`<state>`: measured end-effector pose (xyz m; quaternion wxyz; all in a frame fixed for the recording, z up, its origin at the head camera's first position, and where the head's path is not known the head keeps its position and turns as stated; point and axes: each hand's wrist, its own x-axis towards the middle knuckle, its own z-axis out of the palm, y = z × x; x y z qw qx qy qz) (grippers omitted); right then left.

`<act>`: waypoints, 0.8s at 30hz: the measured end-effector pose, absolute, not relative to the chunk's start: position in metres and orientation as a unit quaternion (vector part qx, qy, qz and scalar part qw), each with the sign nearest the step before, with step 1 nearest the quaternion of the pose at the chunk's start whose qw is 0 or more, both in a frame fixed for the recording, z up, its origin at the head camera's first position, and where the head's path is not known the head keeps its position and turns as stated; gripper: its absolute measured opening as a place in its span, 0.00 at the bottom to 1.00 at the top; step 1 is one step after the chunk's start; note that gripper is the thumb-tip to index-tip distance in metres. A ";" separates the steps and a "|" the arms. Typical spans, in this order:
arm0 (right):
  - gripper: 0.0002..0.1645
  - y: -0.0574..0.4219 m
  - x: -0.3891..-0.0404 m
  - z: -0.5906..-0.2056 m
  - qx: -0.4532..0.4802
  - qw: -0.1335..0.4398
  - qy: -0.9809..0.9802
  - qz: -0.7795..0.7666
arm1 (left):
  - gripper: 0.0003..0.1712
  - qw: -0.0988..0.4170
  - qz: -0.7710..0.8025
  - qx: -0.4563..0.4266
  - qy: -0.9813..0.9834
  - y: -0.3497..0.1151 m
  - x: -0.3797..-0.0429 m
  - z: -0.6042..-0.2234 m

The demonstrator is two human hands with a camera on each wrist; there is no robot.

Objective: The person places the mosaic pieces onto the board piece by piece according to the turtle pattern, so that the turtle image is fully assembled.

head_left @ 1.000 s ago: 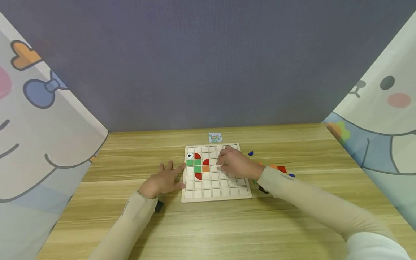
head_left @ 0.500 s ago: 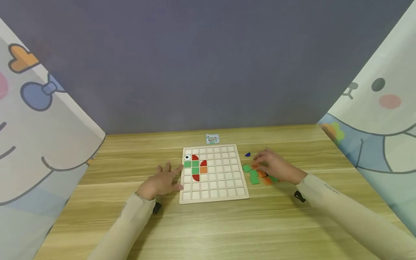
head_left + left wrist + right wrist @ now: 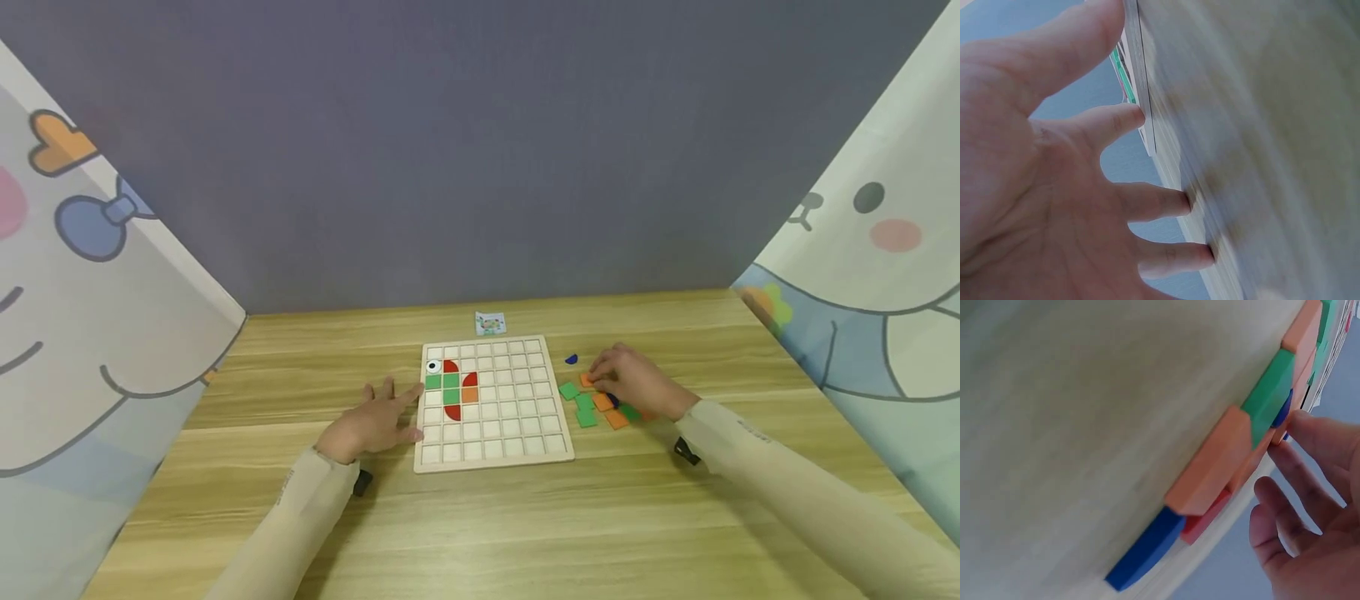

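Observation:
On the table lies a wooden grid board. Its left columns carry a white eye tile, green square tiles, red quarter-round tiles and an orange square tile. My left hand has its fingers spread, thumb and index fingertip at the board's left edge. To the right of the board, my right hand pinches an orange square tile between thumb and index finger, at the far side of a loose pile. In the right wrist view, the fingers partly hide this tile.
The loose pile holds green tiles, orange tiles and a blue rounded tile. Another blue piece lies behind it. A small picture card lies beyond the board. A grey wall rises behind the table.
My right hand has moved from over the board to the loose tiles on the right, where its fingers come to an orange tile. The left hand stays at the board's edge.

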<state>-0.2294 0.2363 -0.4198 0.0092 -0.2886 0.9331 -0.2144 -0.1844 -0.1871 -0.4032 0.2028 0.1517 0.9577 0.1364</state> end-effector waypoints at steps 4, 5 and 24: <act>0.08 0.231 -0.230 -0.420 -0.267 0.011 0.940 -0.213 | 0.45 0.205 0.136 0.147 0.958 -0.187 -0.184 -0.404; 0.08 0.230 -0.230 -0.420 -0.263 0.011 0.941 -0.213 | 0.45 0.205 0.137 0.146 0.958 -0.187 -0.184 -0.404; 0.08 0.226 -0.225 -0.421 -0.246 -0.016 0.940 -0.238 | 0.45 0.200 0.134 0.150 0.959 -0.187 -0.183 -0.406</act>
